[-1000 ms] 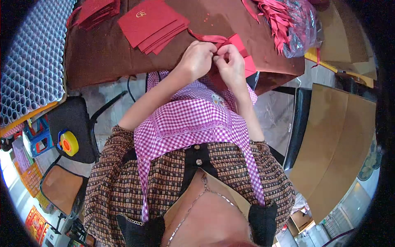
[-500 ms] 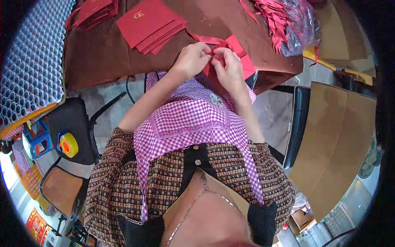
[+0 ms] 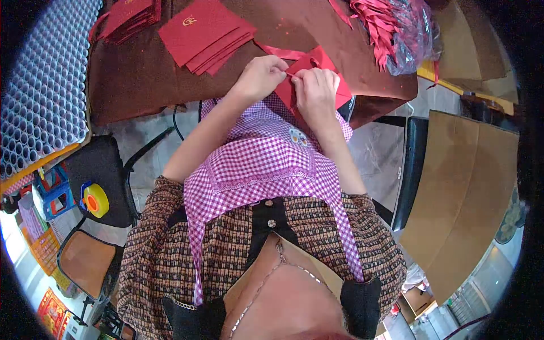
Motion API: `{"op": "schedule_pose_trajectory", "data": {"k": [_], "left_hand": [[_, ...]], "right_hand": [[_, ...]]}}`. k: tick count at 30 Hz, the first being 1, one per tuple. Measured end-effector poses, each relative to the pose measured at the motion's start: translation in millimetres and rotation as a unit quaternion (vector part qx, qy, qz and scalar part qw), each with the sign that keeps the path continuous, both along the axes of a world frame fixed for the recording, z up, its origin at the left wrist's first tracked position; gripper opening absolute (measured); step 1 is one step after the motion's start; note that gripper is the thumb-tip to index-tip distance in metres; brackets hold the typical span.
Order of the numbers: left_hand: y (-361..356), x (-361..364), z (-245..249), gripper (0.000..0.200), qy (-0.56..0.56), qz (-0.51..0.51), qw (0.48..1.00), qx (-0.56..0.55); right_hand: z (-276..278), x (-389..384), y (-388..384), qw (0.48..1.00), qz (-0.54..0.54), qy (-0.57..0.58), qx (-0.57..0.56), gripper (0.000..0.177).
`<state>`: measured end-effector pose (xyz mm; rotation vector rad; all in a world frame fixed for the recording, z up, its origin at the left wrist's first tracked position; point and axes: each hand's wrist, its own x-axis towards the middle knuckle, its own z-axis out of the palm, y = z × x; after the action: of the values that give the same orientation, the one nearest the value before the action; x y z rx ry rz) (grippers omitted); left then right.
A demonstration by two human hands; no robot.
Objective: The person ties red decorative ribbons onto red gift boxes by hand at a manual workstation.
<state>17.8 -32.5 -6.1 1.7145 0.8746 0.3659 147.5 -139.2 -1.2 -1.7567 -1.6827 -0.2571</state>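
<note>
At the near edge of the brown-covered table, my left hand (image 3: 260,78) pinches a red ribbon (image 3: 288,53) at the left side of a red card (image 3: 343,94). My right hand (image 3: 316,90) lies over that card with its fingers bent and pressed together on the ribbon near a dark hole. The ribbon's loose part runs up and left from the card. A fanned stack of red cards (image 3: 207,35) with a gold emblem lies left of my hands.
Another stack of red cards (image 3: 129,20) is at the table's upper left. Red ribbons (image 3: 378,28) and clear plastic (image 3: 409,42) lie at the upper right. Beside the brown tablecloth (image 3: 130,82) stands a rack of tubes (image 3: 42,79). Cardboard (image 3: 459,192) is at the right.
My left hand has moved slightly left, away from my right hand. My right hand has turned over the card, and more of the card and its hole now shows.
</note>
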Motion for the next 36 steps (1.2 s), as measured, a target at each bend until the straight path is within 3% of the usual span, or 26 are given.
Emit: {"op": "schedule_pose_trajectory", "data": {"k": [6, 16, 28, 30, 34, 36], "left_hand": [[-1.0, -1.7, 13.6, 0.021, 0.01, -0.01, 0.999, -0.041], [-3.4, -2.1, 6.8, 0.02, -0.002, -0.011, 1.0, -0.018], [-16.6, 2.2, 15.5, 0.02, 0.014, 0.025, 0.996, 0.081], [-22.1, 4.3, 21.0, 0.018, 0.041, -0.013, 0.977, 0.208], [-18.5, 3.7, 19.9, 0.019, 0.035, 0.002, 0.982, 0.188], [-16.1, 2.9, 26.4, 0.019, 0.05, -0.007, 0.987, 0.15]], "right_hand": [[6.6, 3.7, -7.9, 0.998, 0.016, 0.03, -0.057, 0.009], [6.4, 1.0, -4.8, 0.991, -0.003, 0.082, -0.107, 0.015], [19.2, -0.4, 4.4, 0.971, -0.023, 0.121, -0.206, 0.02], [16.8, -1.9, 5.8, 0.972, -0.033, 0.107, -0.208, 0.02], [16.1, -2.6, 3.5, 0.978, -0.029, 0.126, -0.162, 0.02], [26.0, 1.2, -1.2, 0.974, -0.028, 0.099, -0.204, 0.017]]}}
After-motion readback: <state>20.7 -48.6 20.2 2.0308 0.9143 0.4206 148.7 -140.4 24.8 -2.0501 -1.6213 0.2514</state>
